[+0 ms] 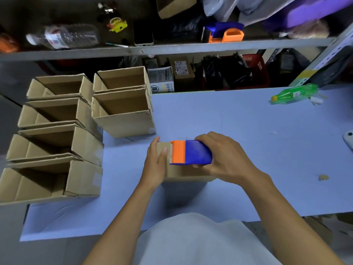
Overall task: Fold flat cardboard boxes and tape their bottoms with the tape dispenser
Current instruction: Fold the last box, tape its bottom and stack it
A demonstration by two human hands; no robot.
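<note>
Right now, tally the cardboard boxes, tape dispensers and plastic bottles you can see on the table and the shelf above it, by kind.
Open folded boxes at the table's left: 6, e.g.
Box being taped under the hands: 1
Tape dispensers: 2, one in the right hand, one on the shelf
Plastic bottles: 2, green one on the table, clear one on the shelf
Total: 11

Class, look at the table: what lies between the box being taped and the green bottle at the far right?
In the head view, only bare blue table lies between the box being taped and the green bottle.
</note>
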